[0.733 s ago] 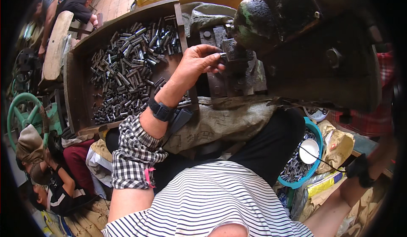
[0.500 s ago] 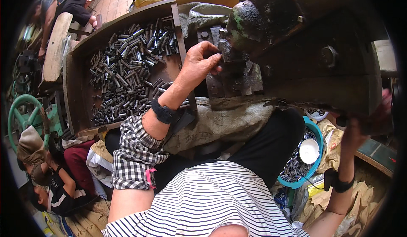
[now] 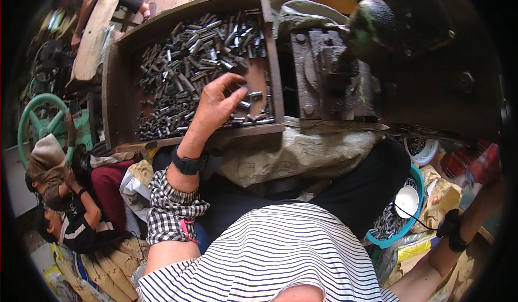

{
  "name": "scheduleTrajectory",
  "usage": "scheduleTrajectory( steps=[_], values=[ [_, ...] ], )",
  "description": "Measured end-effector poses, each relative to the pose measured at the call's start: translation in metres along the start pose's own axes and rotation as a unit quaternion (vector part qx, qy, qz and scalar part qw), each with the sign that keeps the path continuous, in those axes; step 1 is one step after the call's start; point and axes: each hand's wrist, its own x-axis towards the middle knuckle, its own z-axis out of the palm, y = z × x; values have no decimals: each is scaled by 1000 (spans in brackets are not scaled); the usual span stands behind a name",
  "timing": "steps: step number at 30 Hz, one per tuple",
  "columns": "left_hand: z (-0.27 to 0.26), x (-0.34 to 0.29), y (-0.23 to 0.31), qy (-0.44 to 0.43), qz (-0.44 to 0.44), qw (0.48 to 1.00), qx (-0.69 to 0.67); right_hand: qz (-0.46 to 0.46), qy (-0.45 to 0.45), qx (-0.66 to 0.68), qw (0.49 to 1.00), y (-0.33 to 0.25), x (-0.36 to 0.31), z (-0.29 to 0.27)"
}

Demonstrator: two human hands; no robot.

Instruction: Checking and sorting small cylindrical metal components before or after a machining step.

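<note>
My left hand (image 3: 218, 103) hovers over the near right part of a wooden tray (image 3: 278, 86) full of short metal tubes (image 3: 178, 80). Its thumb and forefinger are bent toward each other in a pinch. Blur at the fingertips hides what they hold, if anything. Several loose tubes lie just beside the thumb. To the tray's right stands a dark, greasy machine with a bolted metal block (image 3: 337, 67). My right forearm reaches to the far right edge, where my right hand (image 3: 492, 191) is lost in shadow near a red thing (image 3: 480, 164); its fingers are hidden.
A sackcloth (image 3: 302, 151) hangs over the near edge above my legs. A teal basin (image 3: 415, 194) holds more tubes and a white bowl (image 3: 406, 202). Behind it is a white tub (image 3: 423, 151). At left are a green handwheel (image 3: 27, 124) and other people.
My left hand has moved left from the machine's block to above the tray. My right hand has moved further right into shadow. The whole view has shifted, with the tray now further right.
</note>
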Motion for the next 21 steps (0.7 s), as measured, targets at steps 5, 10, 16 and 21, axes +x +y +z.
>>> scheduleTrajectory(
  steps=[5,10,16,21],
  values=[
    [-13,-23,-5,6,130,932,339,-107,-154,17,982,-75,-50,104],
    [-10,-22,-3,-36,136,875,464,-286,-316,47,903,-101,-69,231],
    [-29,-28,-5,-24,112,907,405,-290,-446,-33,846,-92,-109,355],
    [-17,-26,-15,8,98,869,485,-275,-487,-85,824,-100,-126,388]
  ],
)
